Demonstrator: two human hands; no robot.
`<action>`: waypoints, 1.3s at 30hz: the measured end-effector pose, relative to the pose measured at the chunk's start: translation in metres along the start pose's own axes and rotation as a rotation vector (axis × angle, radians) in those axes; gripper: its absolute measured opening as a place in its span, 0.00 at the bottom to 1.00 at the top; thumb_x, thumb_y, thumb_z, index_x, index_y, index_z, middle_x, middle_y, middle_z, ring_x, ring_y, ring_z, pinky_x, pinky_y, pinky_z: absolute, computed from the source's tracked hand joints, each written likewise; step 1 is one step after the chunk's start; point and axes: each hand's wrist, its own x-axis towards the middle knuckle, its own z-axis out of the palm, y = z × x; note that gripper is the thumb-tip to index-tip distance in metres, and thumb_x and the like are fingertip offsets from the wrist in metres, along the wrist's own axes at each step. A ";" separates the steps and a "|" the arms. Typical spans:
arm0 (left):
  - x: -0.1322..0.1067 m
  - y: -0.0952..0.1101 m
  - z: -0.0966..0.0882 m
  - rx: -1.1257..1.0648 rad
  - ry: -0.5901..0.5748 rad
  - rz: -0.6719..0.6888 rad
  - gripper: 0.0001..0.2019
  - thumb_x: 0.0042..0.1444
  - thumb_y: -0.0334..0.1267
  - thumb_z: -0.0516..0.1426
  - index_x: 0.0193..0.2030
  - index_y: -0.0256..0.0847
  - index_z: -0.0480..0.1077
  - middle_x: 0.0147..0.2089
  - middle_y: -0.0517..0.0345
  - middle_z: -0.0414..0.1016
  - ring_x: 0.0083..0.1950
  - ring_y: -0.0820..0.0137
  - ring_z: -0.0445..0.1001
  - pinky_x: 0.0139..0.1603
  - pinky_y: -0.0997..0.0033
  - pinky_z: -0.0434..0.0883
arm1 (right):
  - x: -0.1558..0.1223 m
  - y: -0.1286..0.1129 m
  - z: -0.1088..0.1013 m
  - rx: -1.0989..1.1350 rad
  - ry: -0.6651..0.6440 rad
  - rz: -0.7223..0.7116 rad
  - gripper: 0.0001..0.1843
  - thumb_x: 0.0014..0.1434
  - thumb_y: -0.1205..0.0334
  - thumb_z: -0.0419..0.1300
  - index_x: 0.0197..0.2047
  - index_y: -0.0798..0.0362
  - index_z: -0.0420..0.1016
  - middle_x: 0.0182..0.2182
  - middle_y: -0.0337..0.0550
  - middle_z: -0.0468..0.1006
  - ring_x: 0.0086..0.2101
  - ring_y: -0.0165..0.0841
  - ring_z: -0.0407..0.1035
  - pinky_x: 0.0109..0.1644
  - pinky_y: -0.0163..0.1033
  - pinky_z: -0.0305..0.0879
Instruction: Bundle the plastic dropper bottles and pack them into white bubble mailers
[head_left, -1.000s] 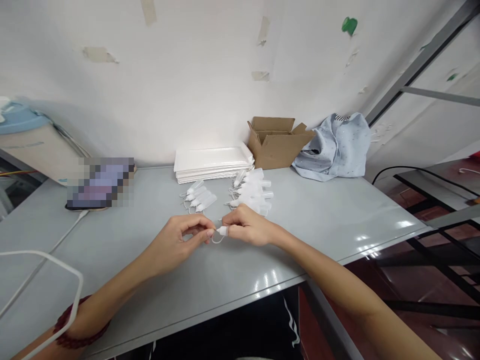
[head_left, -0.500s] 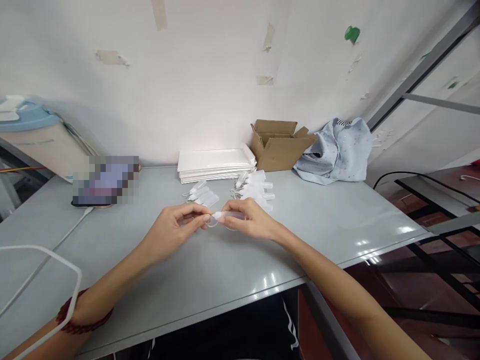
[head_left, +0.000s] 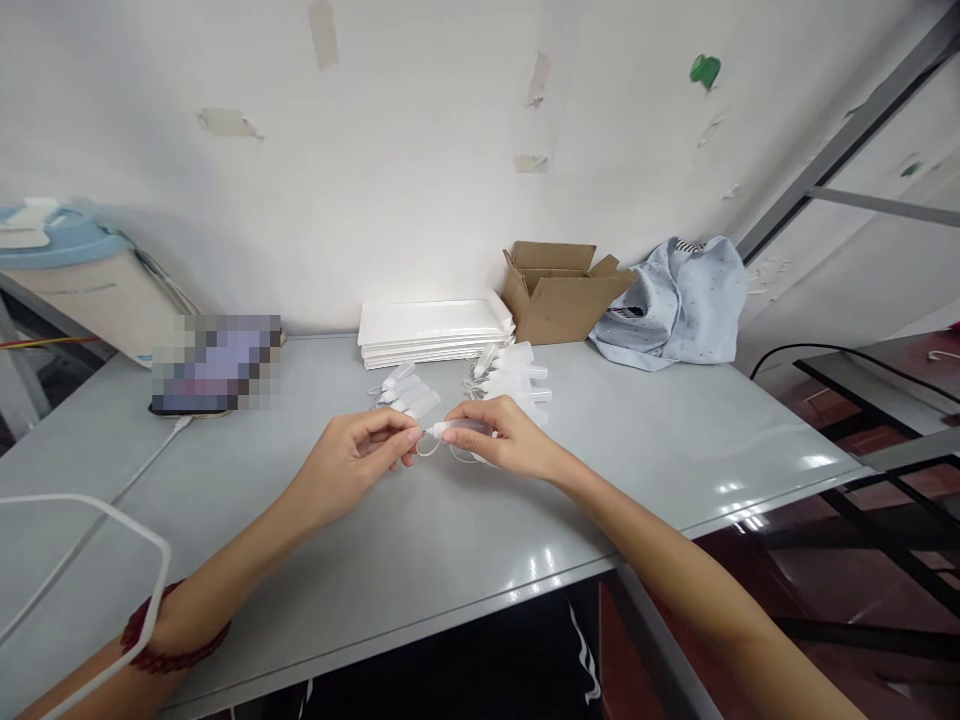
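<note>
My right hand [head_left: 501,440] grips a small clear plastic bottle [head_left: 463,428] with a white cap, lying sideways just above the grey table [head_left: 645,440]. My left hand [head_left: 352,462] is closed in a pinch at the cap's tip, on a thin clear loop [head_left: 429,449] that hangs from the bottle. Just behind the hands lie two groups of the same small bottles: a short row [head_left: 405,392] on the left and a larger heap [head_left: 516,375] on the right.
A stack of white flat packs [head_left: 431,330] lies against the wall. Beside it stand an open cardboard box [head_left: 559,290] and a pale blue cloth bag [head_left: 675,300]. A blurred phone [head_left: 214,362] with a white cable [head_left: 112,490] lies at the left. The table edge runs close at the right.
Both hands have moved a little away from me, toward the bottle groups. The bottle in my right hand has turned so that more of its clear body shows.
</note>
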 end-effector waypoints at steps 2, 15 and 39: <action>-0.001 -0.001 0.001 0.012 0.008 0.013 0.11 0.57 0.44 0.55 0.29 0.41 0.73 0.24 0.61 0.73 0.28 0.71 0.72 0.31 0.73 0.71 | -0.001 0.000 0.001 0.018 -0.020 0.013 0.20 0.60 0.48 0.56 0.35 0.58 0.75 0.21 0.35 0.65 0.23 0.25 0.57 0.27 0.32 0.52; -0.004 -0.006 0.005 -0.010 0.021 0.012 0.11 0.57 0.43 0.56 0.29 0.42 0.74 0.25 0.61 0.74 0.29 0.71 0.72 0.32 0.74 0.72 | -0.003 0.000 0.004 0.031 -0.014 -0.002 0.18 0.60 0.49 0.56 0.34 0.58 0.74 0.20 0.33 0.62 0.23 0.24 0.54 0.27 0.32 0.50; 0.007 -0.011 -0.001 -0.278 0.000 -0.155 0.17 0.56 0.51 0.56 0.29 0.40 0.76 0.28 0.56 0.74 0.30 0.68 0.71 0.36 0.68 0.71 | -0.001 -0.001 -0.003 -0.017 -0.010 -0.056 0.19 0.61 0.49 0.55 0.35 0.59 0.74 0.22 0.36 0.67 0.24 0.25 0.58 0.28 0.31 0.53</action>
